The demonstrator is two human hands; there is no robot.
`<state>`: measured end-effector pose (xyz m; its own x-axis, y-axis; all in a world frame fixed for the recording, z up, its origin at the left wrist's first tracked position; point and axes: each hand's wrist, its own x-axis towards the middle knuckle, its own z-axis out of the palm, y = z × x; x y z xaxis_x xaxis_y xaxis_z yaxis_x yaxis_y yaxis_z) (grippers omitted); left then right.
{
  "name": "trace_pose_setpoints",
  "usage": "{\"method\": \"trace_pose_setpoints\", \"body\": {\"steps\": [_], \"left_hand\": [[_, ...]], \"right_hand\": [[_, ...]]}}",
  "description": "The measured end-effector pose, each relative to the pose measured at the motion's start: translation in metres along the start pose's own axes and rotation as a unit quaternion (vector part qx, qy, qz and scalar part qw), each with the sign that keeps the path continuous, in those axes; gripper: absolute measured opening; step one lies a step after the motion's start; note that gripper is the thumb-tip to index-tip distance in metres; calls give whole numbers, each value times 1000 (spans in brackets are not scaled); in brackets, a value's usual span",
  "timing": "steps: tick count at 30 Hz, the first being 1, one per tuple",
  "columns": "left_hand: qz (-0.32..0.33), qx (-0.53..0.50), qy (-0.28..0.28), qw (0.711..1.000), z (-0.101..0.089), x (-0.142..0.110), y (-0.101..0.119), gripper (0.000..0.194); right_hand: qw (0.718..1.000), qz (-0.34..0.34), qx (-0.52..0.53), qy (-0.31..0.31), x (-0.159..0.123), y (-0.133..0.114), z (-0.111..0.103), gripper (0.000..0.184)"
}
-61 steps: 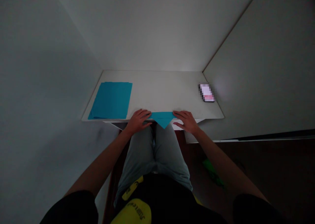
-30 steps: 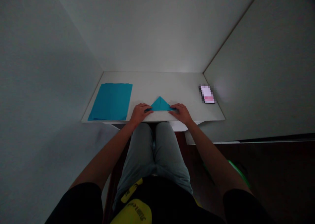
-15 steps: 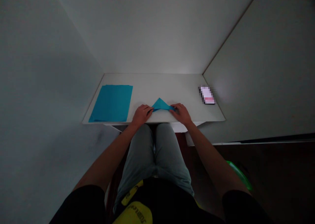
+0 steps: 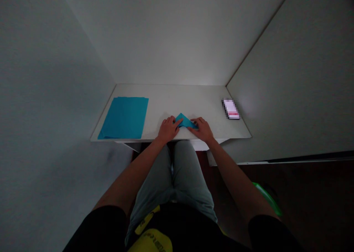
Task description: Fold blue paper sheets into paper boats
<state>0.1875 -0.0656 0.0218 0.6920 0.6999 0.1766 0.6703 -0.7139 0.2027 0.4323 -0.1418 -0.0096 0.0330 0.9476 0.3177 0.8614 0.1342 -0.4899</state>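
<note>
A small folded piece of blue paper [image 4: 184, 121] lies on the white table near its front edge, its peak pointing away from me. My left hand [image 4: 168, 129] is at its left side, with the index finger stretched onto the paper and the thumb at its lower edge. On the right, my right hand [image 4: 201, 129] pinches the paper's right end between thumb and fingers. Parts of both ends are hidden under my fingers.
A stack of flat blue paper sheets [image 4: 124, 117] lies at the table's left. A phone [image 4: 231, 109] with a lit, blurred screen lies at the right. Walls enclose the white table [image 4: 171, 97] at the back and sides. A green object [image 4: 267, 198] is on the dark floor.
My left hand has moved right and onto the folded paper, its index finger now extended over it. The paper has turned slightly, its right end now lower. My right hand stays at the right end.
</note>
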Motion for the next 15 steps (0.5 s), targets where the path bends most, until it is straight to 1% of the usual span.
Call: {"method": "trace_pose_setpoints", "body": {"steps": [3, 6, 9, 12, 15], "left_hand": [[19, -4, -20, 1000, 2, 1, -4, 51], [11, -19, -11, 1000, 4, 1, -8, 46], [6, -33, 3, 999, 5, 0, -9, 44], [11, -33, 9, 999, 6, 0, -9, 43], [17, -27, 18, 999, 6, -2, -9, 44]], "right_hand": [[1000, -9, 0, 9, -1, 0, 1, 59], [999, -13, 6, 30, -2, -1, 2, 66], [998, 0, 30, 59, -2, 1, 2, 75], [991, 51, 97, 79, 0, 2, 3, 87], [973, 121, 172, 100, 2, -6, 11, 94]]}}
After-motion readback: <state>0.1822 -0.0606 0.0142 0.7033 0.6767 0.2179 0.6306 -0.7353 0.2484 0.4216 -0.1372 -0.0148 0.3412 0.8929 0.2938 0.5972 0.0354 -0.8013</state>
